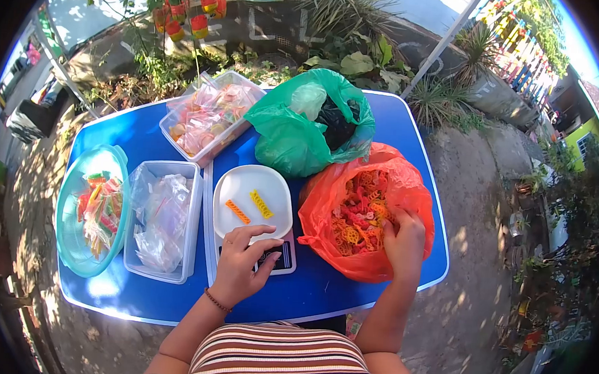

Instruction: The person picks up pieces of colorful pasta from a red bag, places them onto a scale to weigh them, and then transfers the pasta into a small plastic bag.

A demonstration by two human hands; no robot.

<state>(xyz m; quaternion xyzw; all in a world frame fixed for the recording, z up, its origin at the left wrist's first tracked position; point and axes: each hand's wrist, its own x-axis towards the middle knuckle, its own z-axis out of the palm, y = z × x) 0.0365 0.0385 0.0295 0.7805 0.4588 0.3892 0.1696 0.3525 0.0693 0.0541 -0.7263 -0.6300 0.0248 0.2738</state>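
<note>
Watching from my remote station, I see two twisted pieces on the white dish, an orange one and a yellow one, lying apart from each other. The dish sits on what looks like a scale, whose readout I cannot make out. The left grip is released, its fingers loosely bent over the dish's near edge and the scale, with nothing in them.

The right grip reaches into the open red bag, fingertips among the orange, red and pink lattice-like pieces; I cannot tell whether it has hold of any. By my reading, the sorting out onto the dish is at a small count: two pieces are out, while a large heap lies in the bag.

Elsewhere on the blue tabletop, the green bag stands open beyond the dish, with clear and dark plastic showing inside. Filled clear packets crowd the far container, and colourful slender pieces in clear wrapping lie in the turquoise basket. The near container holds crumpled clear plastic; whether those bags have anything in them, I cannot tell.
</note>
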